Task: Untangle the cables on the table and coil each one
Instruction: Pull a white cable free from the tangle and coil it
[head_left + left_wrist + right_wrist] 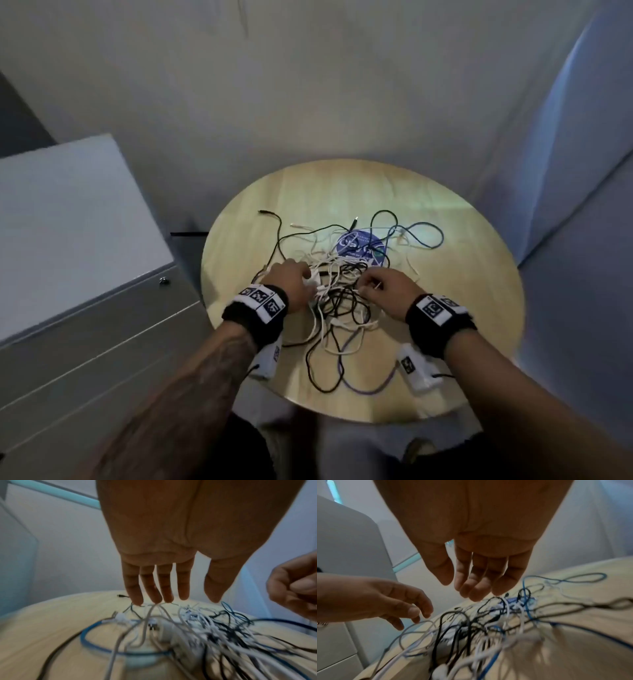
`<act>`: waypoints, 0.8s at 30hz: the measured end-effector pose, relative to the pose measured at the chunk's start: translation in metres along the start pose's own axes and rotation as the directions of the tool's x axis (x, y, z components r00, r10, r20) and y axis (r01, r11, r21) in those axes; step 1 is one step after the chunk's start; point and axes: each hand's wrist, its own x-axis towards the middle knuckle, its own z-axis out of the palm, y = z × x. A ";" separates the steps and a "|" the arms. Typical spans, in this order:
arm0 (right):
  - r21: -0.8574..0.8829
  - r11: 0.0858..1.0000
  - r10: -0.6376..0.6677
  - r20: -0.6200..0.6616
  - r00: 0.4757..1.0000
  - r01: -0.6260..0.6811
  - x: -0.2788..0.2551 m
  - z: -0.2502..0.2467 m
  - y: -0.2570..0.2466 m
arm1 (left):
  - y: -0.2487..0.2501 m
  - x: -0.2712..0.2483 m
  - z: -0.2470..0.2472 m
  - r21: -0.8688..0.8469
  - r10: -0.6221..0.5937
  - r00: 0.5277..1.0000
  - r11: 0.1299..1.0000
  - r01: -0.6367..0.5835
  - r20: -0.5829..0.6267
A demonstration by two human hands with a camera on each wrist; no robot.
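A tangle of white, black and blue cables (337, 294) lies in the middle of the round wooden table (462, 274). My left hand (291, 277) hovers over the tangle's left side with fingers straight (150, 588), their tips brushing the top white strands (149, 612). My right hand (383, 284) hangs over the right side with fingers loosely bent (476, 584) and nothing between them and the thumb. A blue cable (428, 233) loops off to the far right. A purple cable (366, 387) curves along the near edge. A white plug block (164, 630) sits inside the knot.
A round blue disc (359, 246) lies under the far cables. A black cable end (265, 213) reaches to the far left of the table. A grey drawer cabinet (68, 240) stands close on the left. Walls enclose the table behind and to the right.
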 end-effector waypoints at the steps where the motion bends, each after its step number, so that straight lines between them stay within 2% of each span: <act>1: 0.018 1.000 0.008 -0.018 1.000 -0.007 -0.007 0.004 -0.002 | 0.002 -0.010 0.004 0.057 0.004 1.000 0.998 -0.006 0.025; 4: 0.033 0.998 0.059 -0.055 0.997 -0.057 -0.028 0.004 -0.016 | 0.006 -0.030 0.016 0.233 0.000 1.000 0.972 0.002 -0.009; 9: 0.069 0.997 0.032 -0.102 0.994 -0.025 -0.046 -0.006 -0.016 | 0.011 -0.042 0.015 0.405 -0.058 0.998 0.912 0.067 -0.032; 12: 0.073 0.997 0.009 -0.097 0.995 -0.002 -0.050 -0.014 -0.017 | 0.014 -0.042 0.004 0.369 -0.116 0.992 0.921 0.123 -0.040; 16: 0.122 0.990 -0.058 -0.153 0.986 0.077 -0.040 -0.019 -0.027 | 0.026 -0.033 -0.012 0.157 -0.098 0.984 0.980 0.121 -0.150; 21: 0.197 0.973 -0.084 -0.195 0.977 0.123 -0.021 0.000 -0.034 | 0.017 -0.028 0.002 0.365 -0.065 0.998 0.929 0.056 0.012; 24: 0.173 0.975 -0.108 -0.182 0.977 0.140 -0.009 0.009 -0.034 | 0.016 -0.024 -0.006 0.300 -0.047 0.998 0.952 0.054 -0.033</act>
